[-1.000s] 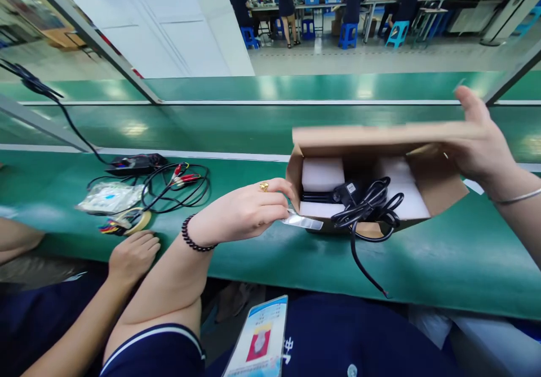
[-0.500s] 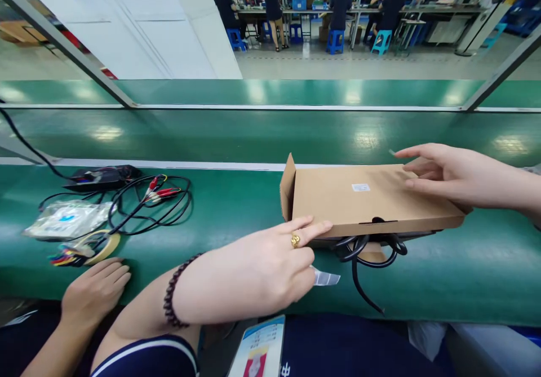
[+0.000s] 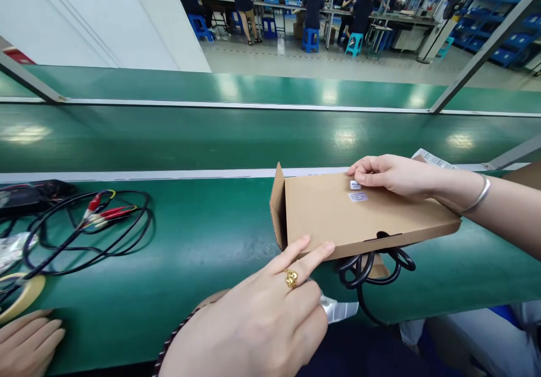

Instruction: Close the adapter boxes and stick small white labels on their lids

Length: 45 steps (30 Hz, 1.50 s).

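A flat brown cardboard box (image 3: 321,219) lies on the green table with its left end flap standing up. My right hand (image 3: 389,175) is over the box's far side, thumb and fingers pinched at a small white label (image 3: 355,185). Just below that label is a second white sticker (image 3: 357,196). My left hand (image 3: 270,309), wearing a gold ring, rests its index and middle fingers on the box's near left edge. Its other fingers are curled over a shiny label strip (image 3: 340,309), partly hidden under the hand. Coiled black cable (image 3: 359,270) sticks out beneath the box.
Black cables with red plugs (image 3: 105,213), a roll of yellowish tape (image 3: 25,298) and a plastic bag (image 3: 12,250) lie at the left. Another person's hand (image 3: 29,340) rests beside them. A printed sheet (image 3: 431,158) lies behind my right wrist. Metal posts stand behind the table.
My right hand has moved left across the box and now pinches at the small label beside the sticker. My left hand stays at the box's edge. The view has turned to the right.
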Available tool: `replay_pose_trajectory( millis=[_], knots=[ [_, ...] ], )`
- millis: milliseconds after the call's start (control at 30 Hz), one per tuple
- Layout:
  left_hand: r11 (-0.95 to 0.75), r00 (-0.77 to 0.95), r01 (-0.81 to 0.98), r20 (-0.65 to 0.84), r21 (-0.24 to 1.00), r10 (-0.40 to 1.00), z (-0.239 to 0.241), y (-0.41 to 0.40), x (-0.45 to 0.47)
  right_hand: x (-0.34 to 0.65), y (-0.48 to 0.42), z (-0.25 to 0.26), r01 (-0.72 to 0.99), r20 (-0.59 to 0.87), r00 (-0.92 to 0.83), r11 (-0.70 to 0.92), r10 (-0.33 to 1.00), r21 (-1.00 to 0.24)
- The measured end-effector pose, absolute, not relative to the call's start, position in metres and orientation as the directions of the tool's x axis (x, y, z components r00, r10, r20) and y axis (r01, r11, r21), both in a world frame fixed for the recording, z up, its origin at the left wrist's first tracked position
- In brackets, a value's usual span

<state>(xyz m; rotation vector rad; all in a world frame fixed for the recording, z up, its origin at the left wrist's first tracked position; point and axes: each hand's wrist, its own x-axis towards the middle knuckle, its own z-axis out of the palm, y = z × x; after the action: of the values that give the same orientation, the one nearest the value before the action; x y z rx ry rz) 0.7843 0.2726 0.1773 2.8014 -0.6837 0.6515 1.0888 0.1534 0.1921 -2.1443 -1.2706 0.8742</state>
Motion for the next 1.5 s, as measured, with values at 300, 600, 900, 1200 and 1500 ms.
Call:
replay_pose_trajectory(
  millis=[300,600,900,1200,1500],
  knots=[
    [-0.865,0.818,-0.457,0.481,0.209,-0.316,0.177,0.274,0.785,1.080,0.157,0.207,0.583,-0.367,0.355,-0.510,0.860,-0.632],
    [-0.852,0.820,-0.469,0.472,0.232,-0.323,0.177,0.277,0.786,1.075,0.159,0.207,0.649,-0.341,0.385,-0.514,0.858,-0.560],
    [-0.840,0.821,-0.476,0.472,0.260,-0.320,0.176,0.280,0.784,1.071,0.163,0.209,0.693,-0.319,0.393,-0.505,0.863,-0.514],
    [-0.719,0.793,-0.461,0.605,0.519,-0.071,0.172,0.276,0.805,1.054,0.146,0.230,0.850,0.222,0.495,-0.416,0.840,-0.324],
    [-0.600,0.691,-0.462,0.689,0.654,0.218,0.166,0.269,0.814,0.953,0.088,0.224,0.950,0.527,0.083,0.092,0.846,-0.299]
  ],
)
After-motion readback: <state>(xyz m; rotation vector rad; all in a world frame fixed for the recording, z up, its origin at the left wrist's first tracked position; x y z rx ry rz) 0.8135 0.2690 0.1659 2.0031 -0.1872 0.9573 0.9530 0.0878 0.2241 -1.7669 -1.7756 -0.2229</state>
